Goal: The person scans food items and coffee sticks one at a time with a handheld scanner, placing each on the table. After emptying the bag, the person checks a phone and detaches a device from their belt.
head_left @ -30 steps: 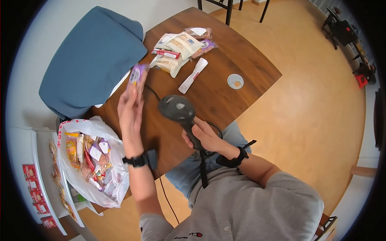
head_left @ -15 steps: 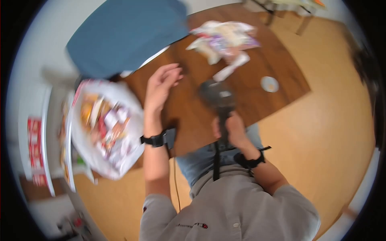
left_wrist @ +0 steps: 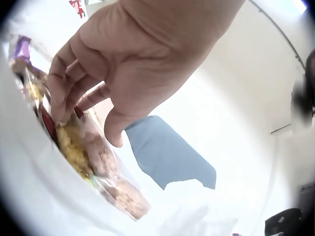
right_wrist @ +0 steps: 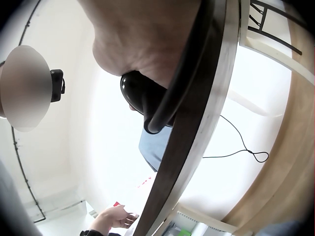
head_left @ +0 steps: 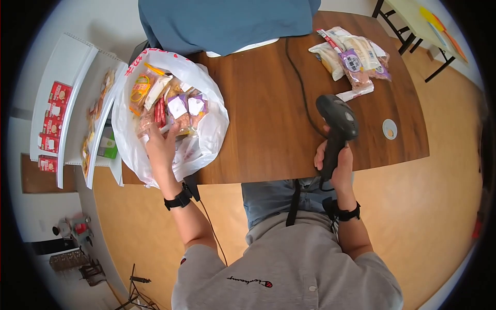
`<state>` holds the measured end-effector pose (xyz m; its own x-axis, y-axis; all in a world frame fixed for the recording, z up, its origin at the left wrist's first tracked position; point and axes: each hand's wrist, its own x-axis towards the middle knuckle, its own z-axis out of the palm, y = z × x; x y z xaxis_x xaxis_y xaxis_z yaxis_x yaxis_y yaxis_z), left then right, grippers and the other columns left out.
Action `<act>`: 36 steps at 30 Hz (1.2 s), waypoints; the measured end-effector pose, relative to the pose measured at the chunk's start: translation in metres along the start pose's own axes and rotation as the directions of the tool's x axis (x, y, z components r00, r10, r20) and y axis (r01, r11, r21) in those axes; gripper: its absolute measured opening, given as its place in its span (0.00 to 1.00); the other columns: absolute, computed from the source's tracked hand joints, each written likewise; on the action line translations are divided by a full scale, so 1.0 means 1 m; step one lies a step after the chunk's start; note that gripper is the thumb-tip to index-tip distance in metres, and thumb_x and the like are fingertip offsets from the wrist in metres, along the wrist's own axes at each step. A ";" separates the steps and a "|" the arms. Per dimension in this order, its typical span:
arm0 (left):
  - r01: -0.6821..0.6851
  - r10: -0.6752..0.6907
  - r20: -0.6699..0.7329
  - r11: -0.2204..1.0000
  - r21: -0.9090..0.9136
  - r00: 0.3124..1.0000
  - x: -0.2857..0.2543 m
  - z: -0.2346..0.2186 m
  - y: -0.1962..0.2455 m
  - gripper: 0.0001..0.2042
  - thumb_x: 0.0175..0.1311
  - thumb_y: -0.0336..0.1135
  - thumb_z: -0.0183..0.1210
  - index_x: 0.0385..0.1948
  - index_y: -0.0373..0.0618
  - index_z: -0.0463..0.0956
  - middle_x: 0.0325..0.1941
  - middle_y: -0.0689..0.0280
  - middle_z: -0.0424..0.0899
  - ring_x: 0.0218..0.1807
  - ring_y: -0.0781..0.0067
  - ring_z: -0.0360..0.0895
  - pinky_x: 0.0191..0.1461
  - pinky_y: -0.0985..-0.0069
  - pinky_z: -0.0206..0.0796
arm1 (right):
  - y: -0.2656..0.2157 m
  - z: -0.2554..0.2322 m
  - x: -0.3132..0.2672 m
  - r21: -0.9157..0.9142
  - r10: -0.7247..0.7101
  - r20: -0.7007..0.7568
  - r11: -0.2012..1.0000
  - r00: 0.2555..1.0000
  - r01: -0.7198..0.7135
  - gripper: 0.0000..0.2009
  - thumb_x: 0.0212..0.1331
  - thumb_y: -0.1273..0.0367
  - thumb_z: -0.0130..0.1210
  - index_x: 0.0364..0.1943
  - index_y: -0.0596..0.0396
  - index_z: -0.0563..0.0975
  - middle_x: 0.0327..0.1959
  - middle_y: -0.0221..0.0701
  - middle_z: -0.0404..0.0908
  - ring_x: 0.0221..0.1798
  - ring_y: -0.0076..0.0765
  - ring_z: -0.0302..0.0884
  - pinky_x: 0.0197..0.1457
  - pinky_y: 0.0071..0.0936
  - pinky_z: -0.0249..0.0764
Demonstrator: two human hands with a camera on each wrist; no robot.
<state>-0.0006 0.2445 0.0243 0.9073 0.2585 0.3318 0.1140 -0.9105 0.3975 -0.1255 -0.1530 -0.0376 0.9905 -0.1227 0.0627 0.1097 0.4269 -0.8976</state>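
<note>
My left hand (head_left: pixel 161 150) reaches into a white plastic bag (head_left: pixel 213 134) at the table's left. Its fingertips touch the packaged snacks (head_left: pixel 180 120) inside, with the thumb spread apart. In the left wrist view the fingers of the left hand (left_wrist: pixel 118 64) bend loosely over clear packets (left_wrist: pixel 98 152) of pinkish and yellow pieces. The right hand (head_left: pixel 341 168) grips a dark handheld barcode scanner (head_left: pixel 337 116) by its handle, above the table's front edge. Its head points away from me. The right wrist view shows the black handle end (right_wrist: pixel 142 93) and thick cord below the palm.
Several snack packets (head_left: pixel 354 62) lie piled at the back right of the wooden table (head_left: pixel 253 119). A small round white disc (head_left: pixel 389 129) lies near the right edge. Blue cloth (head_left: pixel 227 26) covers something at the back. Shelves with red boxes (head_left: pixel 54 124) stand at the left.
My left hand has let go of a purple snack packet, which now lies on the pile, and has moved into the bag. The right hand still holds the scanner; the head view has turned left.
</note>
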 end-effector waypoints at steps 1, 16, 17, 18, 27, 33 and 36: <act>0.065 -0.063 0.041 0.997 -0.043 0.997 -0.004 0.001 0.015 0.30 0.58 0.51 0.67 0.51 0.33 0.72 0.35 0.46 0.84 0.37 0.54 0.84 0.42 0.66 0.73 | 0.001 -0.001 0.000 -0.004 0.002 -0.003 1.000 1.000 -0.002 0.43 0.63 0.35 0.43 0.66 0.60 0.61 0.24 0.30 0.71 0.22 0.23 0.69 0.28 0.23 0.67; 0.056 -0.084 -0.030 0.852 -0.520 0.996 0.012 0.046 -0.003 0.23 0.53 0.37 0.72 0.46 0.32 0.76 0.30 0.65 0.83 0.33 0.80 0.76 0.37 0.79 0.68 | 0.001 -0.002 -0.003 -0.009 -0.025 0.054 1.000 0.998 0.025 0.42 0.65 0.37 0.41 0.67 0.62 0.60 0.27 0.31 0.72 0.24 0.23 0.69 0.30 0.22 0.68; 0.023 -0.086 -0.061 0.740 -0.672 0.994 0.012 0.045 -0.005 0.18 0.57 0.34 0.69 0.45 0.33 0.76 0.30 0.65 0.84 0.33 0.81 0.76 0.37 0.81 0.68 | 0.001 -0.001 -0.004 -0.014 -0.022 0.051 1.000 0.998 0.023 0.42 0.65 0.37 0.40 0.67 0.62 0.60 0.27 0.31 0.72 0.24 0.23 0.70 0.30 0.22 0.68; -0.014 -0.092 -0.087 0.602 -0.798 0.992 0.012 0.044 -0.005 0.13 0.61 0.31 0.66 0.43 0.35 0.76 0.31 0.64 0.84 0.33 0.82 0.76 0.36 0.83 0.68 | 0.001 -0.001 -0.004 -0.018 -0.019 0.045 1.000 0.999 0.019 0.41 0.66 0.38 0.40 0.67 0.62 0.60 0.27 0.31 0.72 0.24 0.22 0.70 0.30 0.22 0.68; 0.251 0.312 0.374 0.370 -0.894 0.873 -0.006 0.037 0.139 0.18 0.66 0.28 0.60 0.55 0.41 0.67 0.40 0.59 0.86 0.34 0.72 0.84 0.31 0.84 0.67 | 0.000 -0.004 -0.006 -0.027 -0.033 0.157 0.999 0.987 0.038 0.36 0.67 0.40 0.42 0.60 0.61 0.65 0.29 0.31 0.73 0.26 0.22 0.70 0.30 0.21 0.69; 0.274 0.480 0.443 0.382 -0.882 0.757 -0.015 0.080 0.179 0.17 0.65 0.26 0.60 0.53 0.43 0.67 0.36 0.62 0.86 0.31 0.78 0.81 0.29 0.86 0.61 | 0.000 -0.007 -0.009 -0.010 -0.020 0.146 1.000 0.989 0.022 0.35 0.67 0.40 0.43 0.59 0.60 0.65 0.29 0.30 0.73 0.26 0.21 0.71 0.30 0.20 0.69; 0.311 0.473 0.476 0.386 -0.869 0.741 -0.018 0.088 0.177 0.17 0.65 0.26 0.60 0.53 0.43 0.67 0.36 0.63 0.86 0.31 0.79 0.81 0.31 0.86 0.61 | -0.002 -0.005 -0.008 -0.027 -0.014 0.118 0.999 0.993 0.018 0.34 0.67 0.40 0.42 0.57 0.59 0.66 0.28 0.29 0.73 0.25 0.20 0.70 0.29 0.19 0.68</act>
<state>0.0390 0.0501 0.0137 0.9191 -0.3930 0.0274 -0.0258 0.0093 0.9996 -0.1344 -0.1575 -0.0382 0.9917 -0.0227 0.1264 0.1249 0.4006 -0.9077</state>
